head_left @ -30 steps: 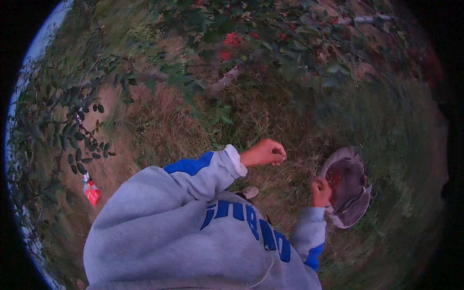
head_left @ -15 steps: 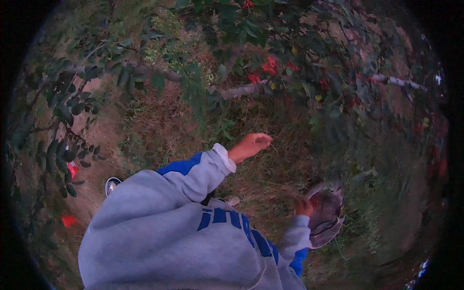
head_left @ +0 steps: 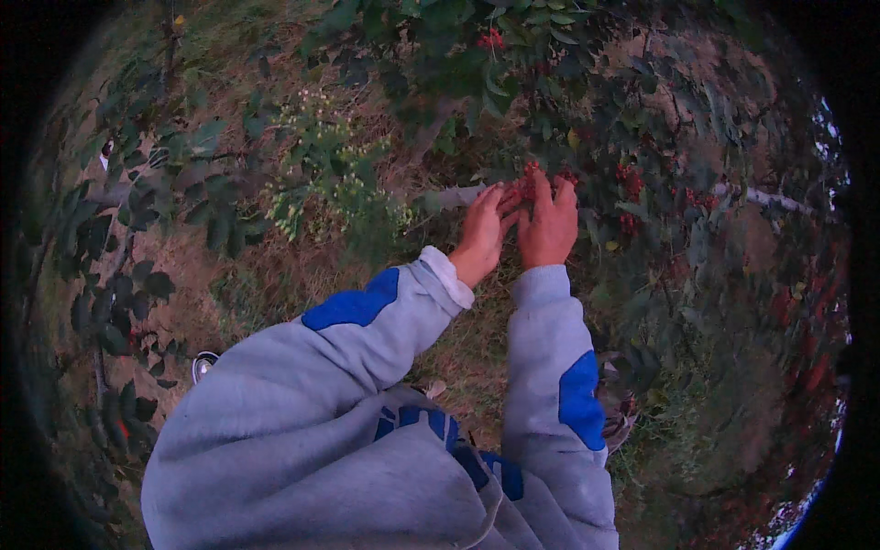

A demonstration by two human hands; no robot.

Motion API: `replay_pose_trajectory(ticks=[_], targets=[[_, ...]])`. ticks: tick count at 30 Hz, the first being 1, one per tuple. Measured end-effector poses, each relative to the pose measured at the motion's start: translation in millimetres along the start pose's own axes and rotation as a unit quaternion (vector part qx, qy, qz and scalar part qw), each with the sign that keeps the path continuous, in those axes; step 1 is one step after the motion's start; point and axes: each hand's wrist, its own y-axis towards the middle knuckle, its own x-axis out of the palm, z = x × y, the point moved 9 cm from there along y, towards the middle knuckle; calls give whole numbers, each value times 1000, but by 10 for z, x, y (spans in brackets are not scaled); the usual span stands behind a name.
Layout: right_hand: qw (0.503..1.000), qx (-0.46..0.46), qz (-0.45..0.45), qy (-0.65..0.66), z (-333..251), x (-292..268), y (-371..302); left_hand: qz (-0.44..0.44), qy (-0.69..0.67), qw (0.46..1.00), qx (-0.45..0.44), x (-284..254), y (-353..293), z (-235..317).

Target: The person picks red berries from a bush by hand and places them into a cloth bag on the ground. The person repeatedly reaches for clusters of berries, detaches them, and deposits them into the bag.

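Both my hands meet at a cluster of small red berries point(head_left: 530, 171) beside a pale branch. My left hand point(head_left: 483, 236) has its fingers closed around the cluster's left side. From the right, my right hand point(head_left: 550, 227) comes in, its fingers curled over the berries and its thumb toward the left hand. The fingertips partly cover the cluster. Behind my right sleeve point(head_left: 541, 339), part of a brownish bag point(head_left: 618, 399) shows low at my side; most of it is hidden by the arm.
The pale branch point(head_left: 456, 196) runs across beyond my hands, with leaves around it. More red berries point(head_left: 630, 181) hang to the right and others point(head_left: 490, 38) farther up. A yellowish-green flowering plant point(head_left: 325, 160) stands at left. Leafy twigs point(head_left: 115, 312) spread over the left side above grass and bare soil.
My right hand has left the bag and moved up and forward to the berries. My left hand has moved forward to the same cluster and closed on it.
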Motion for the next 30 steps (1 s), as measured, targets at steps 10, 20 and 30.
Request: replay_pose_trajectory(ticks=[10, 20, 30], targets=[[858, 262, 130, 422, 647, 375, -253, 12, 15, 997, -78, 221, 276, -115], [619, 448, 148, 628, 884, 823, -614, 48, -44, 992, -108, 105, 349, -258], [703, 386, 104, 588, 760, 558, -491, -2, -43, 991, -126, 152, 337, -260]])
